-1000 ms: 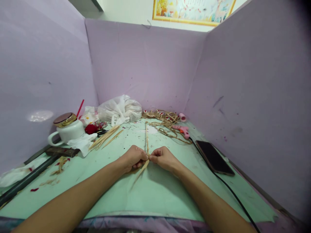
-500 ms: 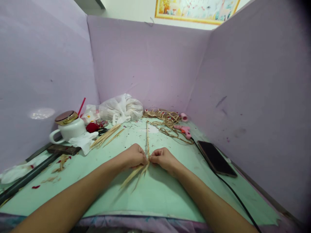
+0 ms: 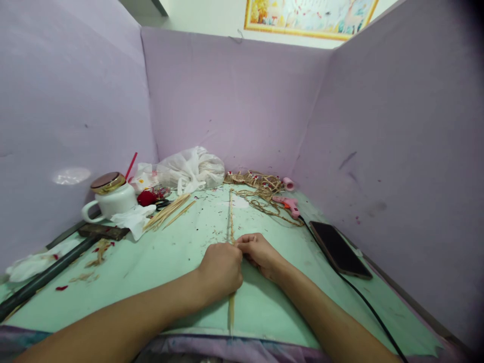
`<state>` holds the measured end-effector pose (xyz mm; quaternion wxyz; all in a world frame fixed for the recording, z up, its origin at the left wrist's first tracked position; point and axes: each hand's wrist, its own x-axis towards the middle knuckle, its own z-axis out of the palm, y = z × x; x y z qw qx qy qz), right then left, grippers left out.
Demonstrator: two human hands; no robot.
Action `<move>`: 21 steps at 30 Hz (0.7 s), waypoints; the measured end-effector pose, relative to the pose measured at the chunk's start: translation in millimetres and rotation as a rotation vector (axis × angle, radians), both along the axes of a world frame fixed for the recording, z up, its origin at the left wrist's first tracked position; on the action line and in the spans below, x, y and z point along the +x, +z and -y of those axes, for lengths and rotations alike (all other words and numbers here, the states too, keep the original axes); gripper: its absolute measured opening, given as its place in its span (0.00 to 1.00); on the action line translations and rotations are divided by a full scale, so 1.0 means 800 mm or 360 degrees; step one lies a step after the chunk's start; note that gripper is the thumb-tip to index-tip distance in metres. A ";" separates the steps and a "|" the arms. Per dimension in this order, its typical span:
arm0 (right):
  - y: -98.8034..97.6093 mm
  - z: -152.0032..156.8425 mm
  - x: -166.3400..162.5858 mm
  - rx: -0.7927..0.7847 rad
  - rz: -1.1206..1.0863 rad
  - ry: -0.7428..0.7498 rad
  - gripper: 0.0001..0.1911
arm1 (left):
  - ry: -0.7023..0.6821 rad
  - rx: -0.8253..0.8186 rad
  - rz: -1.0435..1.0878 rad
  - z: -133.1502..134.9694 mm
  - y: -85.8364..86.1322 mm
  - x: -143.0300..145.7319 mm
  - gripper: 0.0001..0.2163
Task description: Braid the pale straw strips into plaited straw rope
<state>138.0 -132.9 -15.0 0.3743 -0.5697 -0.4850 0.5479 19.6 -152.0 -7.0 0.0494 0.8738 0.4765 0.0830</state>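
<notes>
My left hand (image 3: 221, 269) is closed in a fist over a bundle of thin wooden sticks (image 3: 231, 307) whose ends poke out toward me below the fist. A strand of jute twine (image 3: 230, 214) runs away from my hands toward the back of the green table (image 3: 159, 262). My right hand (image 3: 257, 252) pinches that twine right beside the left fist, fingers curled. The two hands touch at the middle of the table.
A white mug with a gold lid (image 3: 109, 199), white tissue (image 3: 132, 219) and loose sticks (image 3: 168, 212) lie at the left. A plastic bag (image 3: 191, 169) and a twine tangle (image 3: 260, 189) sit at the back, with a pink glue gun (image 3: 288, 204), its black cable and a phone (image 3: 338, 247) at the right. Purple walls enclose the table.
My left hand has moved right and over the sticks, closing into a fist on them. The sticks turned from slanting left to pointing straight toward me.
</notes>
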 end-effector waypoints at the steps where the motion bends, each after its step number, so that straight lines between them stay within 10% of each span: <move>1: -0.001 0.000 0.000 0.0015 0.0006 0.0023 0.01 | -0.0029 -0.0029 0.0052 -0.001 0.000 -0.001 0.10; 5: -0.005 -0.001 0.002 0.0075 -0.0028 0.0121 0.05 | -0.0023 -0.0322 0.0454 -0.017 0.012 -0.015 0.09; 10: -0.004 -0.001 0.005 0.0092 -0.0075 0.0185 0.07 | 0.0606 -0.0974 0.1228 -0.041 0.032 -0.025 0.14; 14: -0.003 -0.002 0.007 0.0135 -0.0144 0.0257 0.09 | 0.0541 -0.1618 0.1459 -0.042 0.025 -0.015 0.06; 21: -0.011 -0.014 0.018 0.0634 0.0636 0.0484 0.07 | 0.0420 -0.1320 0.0975 -0.058 0.013 -0.019 0.05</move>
